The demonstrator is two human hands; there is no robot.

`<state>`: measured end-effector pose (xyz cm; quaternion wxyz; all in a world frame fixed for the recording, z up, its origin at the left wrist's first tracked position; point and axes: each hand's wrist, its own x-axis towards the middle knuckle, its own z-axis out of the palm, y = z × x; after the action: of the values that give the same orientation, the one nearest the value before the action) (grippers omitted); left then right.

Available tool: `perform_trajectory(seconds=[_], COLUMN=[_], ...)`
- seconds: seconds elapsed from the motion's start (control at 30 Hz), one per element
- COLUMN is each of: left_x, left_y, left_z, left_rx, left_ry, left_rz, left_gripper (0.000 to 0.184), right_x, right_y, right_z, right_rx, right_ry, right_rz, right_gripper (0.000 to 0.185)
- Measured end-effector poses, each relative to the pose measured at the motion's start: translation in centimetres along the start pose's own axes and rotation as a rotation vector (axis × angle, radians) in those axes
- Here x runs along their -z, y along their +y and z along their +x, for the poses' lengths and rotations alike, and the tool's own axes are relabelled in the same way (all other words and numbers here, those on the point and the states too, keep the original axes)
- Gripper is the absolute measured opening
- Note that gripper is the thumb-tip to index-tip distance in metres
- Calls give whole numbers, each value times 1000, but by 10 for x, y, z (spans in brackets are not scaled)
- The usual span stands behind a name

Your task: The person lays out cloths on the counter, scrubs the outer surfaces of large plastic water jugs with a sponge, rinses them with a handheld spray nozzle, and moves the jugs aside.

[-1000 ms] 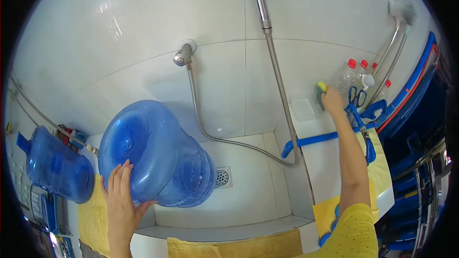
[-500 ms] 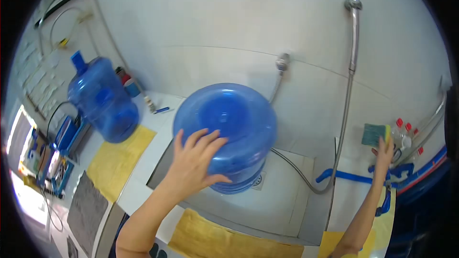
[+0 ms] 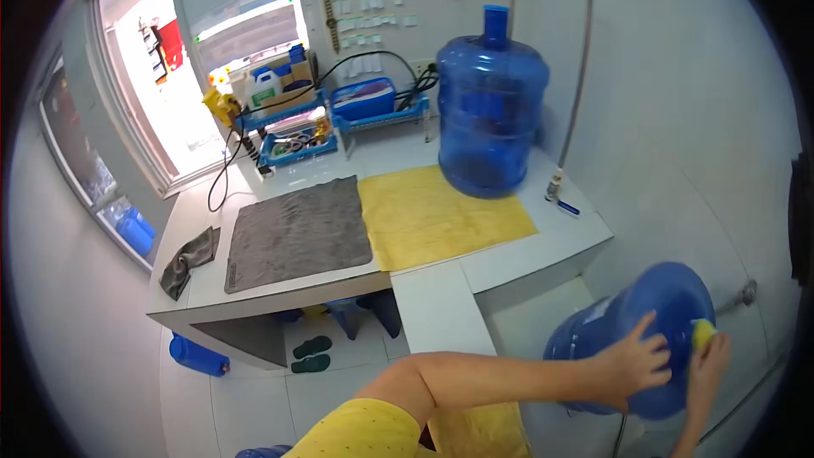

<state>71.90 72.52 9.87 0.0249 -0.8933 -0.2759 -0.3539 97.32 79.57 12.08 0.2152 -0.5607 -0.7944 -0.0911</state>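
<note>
A large blue water jug (image 3: 615, 309) lies tilted in the white basin at the lower right, its round base facing up and right. My left hand (image 3: 632, 365) rests on the base with its fingers spread. Close to it, my right hand (image 3: 708, 365) pinches a yellow and green sponge (image 3: 703, 332) against the jug's base. A second blue jug (image 3: 492, 110) stands upright on the counter, partly on a yellow cloth (image 3: 441, 216).
A grey cloth (image 3: 301, 233) lies left of the yellow one, with a crumpled cloth (image 3: 191, 261) beyond. Blue trays (image 3: 297, 146) stand at the back. A valve (image 3: 560, 195) is near the counter's right corner. Green slippers (image 3: 312, 354) are on the floor.
The view has swung left toward the counter. My right hand has brought the sponge from the right-hand ledge to the jug. The jug, upside down half a second ago, now leans over.
</note>
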Motion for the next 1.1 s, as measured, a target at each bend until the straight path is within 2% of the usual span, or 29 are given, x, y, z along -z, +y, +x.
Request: perform_trajectory(seconds=[0.03, 0.1, 0.17, 0.2, 0.27, 0.3, 0.37, 0.43, 0.5, 0.57, 0.6, 0.63, 0.67, 0.7, 0.73, 0.8, 0.87, 0.93, 0.97, 1.0, 1.03, 1.07, 1.1], left_x=[1, -3, -6, -5, -4, -1, 3, 5, 2, 2, 1, 1, 1, 0, 0, 4, 9, 9, 6, 5, 5, 6, 7], left_y=[0, -4, -4, -6, -9, -13, -21, -28, -32, -27, -25, -26, -27, -28, -27, -26, -26, -26, -25, -25, -24, -22, -20], left_z=[-5, -3, -1, 1, 0, 0, 2, -1, -4, 5, 8, 12, 15, 19, 21, 24, 26, 30, 31, 33, 33, 32, 30], left_rx=[-29, -34, -61, -87, -108, -113, -126, -118, -134, -228, -224, -225, -235, -246, -256, -269, -323, -343, -341, -334, -352, -339, -328], left_ry=[18, 34, 42, 14, -18, -30, -40, 22, 53, 4, 18, -9, -40, -40, -40, -126, -138, -147, -183, -220, -209, -191, -184], left_rz=[-40, -55, -73, -48, -46, -61, -94, -55, -87, -71, -77, -97, -120, -112, -100, -74, -92, -87, -73, -58, -55, -55, -54], left_gripper=[78, 76, 74, 71, 69, 68, 67, 65, 64, 63, 64, 65, 65, 68, 70, 74, 74, 75, 76, 77, 77, 75, 73], right_x=[-8, -30, -27, -25, -22, -20, -12, -20, -38, -64, -58, -47, -42, -27, -13, -10, -9, -14, -18, -32, -19, -6, -4], right_y=[22, 48, 15, -11, -66, -81, -94, -28, 43, 97, 52, 7, -34, -76, -95, -75, -26, -11, -29, -44, -79, -101, -95], right_z=[16, 58, 85, 93, 85, 73, 51, 61, 76, 94, 96, 95, 85, 77, 70, 71, 80, 87, 85, 84, 76, 73, 72], right_rx=[-11, -96, -117, -119, 121, 113, 231, 179, -50, 41, 131, 75, 406, 134, 260, 198, -55, -165, -75, 128, 186, 161, 153], right_ry=[40, 140, 103, 92, 15, 5, -5, -66, 136, 194, 178, 133, 281, 30, -34, 28, 25, -46, 40, 156, 79, -124, -105], right_rz=[-116, 453, 540, 536, 206, 201, 156, 112, 43, 2, 33, 109, -144, 494, 400, 436, 333, 302, 283, 172, 373, 594, 595], right_gripper=[18, 23, 32, 32, 34, 34, 35, 33, 31, 30, 33, 29, 25, 25, 26, 25, 26, 28, 31, 34, 33, 30, 30])
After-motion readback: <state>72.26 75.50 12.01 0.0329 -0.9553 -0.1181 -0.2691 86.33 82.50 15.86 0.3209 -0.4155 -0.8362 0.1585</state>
